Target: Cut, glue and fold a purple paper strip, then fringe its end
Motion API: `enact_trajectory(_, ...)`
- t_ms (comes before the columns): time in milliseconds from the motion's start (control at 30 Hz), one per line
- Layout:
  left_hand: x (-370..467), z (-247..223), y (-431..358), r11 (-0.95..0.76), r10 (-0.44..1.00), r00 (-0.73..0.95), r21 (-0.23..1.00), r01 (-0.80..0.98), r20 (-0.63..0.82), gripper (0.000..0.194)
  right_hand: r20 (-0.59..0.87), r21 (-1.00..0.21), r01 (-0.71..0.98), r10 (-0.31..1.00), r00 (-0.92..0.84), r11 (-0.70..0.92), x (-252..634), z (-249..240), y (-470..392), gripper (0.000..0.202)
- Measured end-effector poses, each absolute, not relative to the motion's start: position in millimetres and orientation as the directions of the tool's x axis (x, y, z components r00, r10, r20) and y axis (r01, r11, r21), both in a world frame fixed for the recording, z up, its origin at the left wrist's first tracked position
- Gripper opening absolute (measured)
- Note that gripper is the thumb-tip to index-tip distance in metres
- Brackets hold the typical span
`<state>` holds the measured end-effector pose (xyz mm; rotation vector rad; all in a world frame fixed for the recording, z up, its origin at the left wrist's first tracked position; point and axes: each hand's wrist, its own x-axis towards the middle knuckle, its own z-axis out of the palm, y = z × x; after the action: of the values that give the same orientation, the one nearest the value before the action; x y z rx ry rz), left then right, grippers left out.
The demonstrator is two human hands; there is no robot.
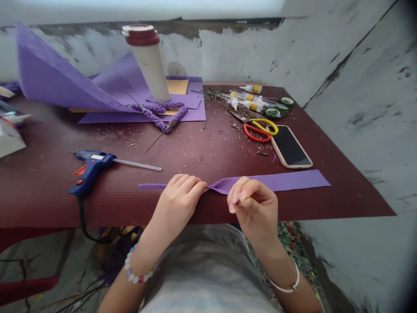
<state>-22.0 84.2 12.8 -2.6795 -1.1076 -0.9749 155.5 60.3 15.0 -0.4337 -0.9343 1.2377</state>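
A long purple strip (pixel 299 180), of paper or felt, lies along the front of the table. My left hand (pixel 182 195) is closed on it, and the strip is pinched narrow and twisted just right of my fingers. A thin end pokes out to the left of that hand. My right hand (pixel 256 204) is closed in a pinch in front of the wider part of the strip; whatever its fingertips hold, if anything, is too small to make out. Left of my hands rests a blue glue gun (pixel 93 169) with a clear glue stick (pixel 138 164) in its back.
Scissors (pixel 260 130) and a phone (pixel 291 148) lie at the right, near small glue bottles (pixel 252 105) and green tape rolls (pixel 273 113). A lidded cup (pixel 148 65) stands on purple sheets (pixel 107 117), behind purple flower stems (pixel 159 121). A wall borders the right side.
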Motion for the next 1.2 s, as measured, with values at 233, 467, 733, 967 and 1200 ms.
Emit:
enact_trajectory(233,-23,14,83,-0.739,0.61,0.546,0.163,0.654,0.575,0.016,0.553,-0.822,-0.103,0.829,0.091,0.56,170,17,60,0.014)
enact_trajectory(467,-24,19,77,-0.754,0.598,0.551,0.176,0.633,0.582,0.013,0.532,-0.291,0.661,0.691,-0.489,0.692,182,26,74,0.042)
enact_trajectory(733,-26,27,71,-0.741,0.609,0.533,0.182,0.646,0.587,0.012,0.537,-0.261,0.648,0.665,-0.519,0.716,186,30,80,0.01)
enact_trajectory(967,-21,30,72,-0.714,0.628,0.508,0.177,0.678,0.589,0.011,0.566,-0.225,0.639,0.633,-0.529,0.735,184,31,81,0.019)
enact_trajectory(1200,-20,31,73,-0.728,0.598,0.514,0.148,0.67,0.615,0.02,0.54,-0.205,0.662,0.647,-0.538,0.721,182,32,79,0.02)
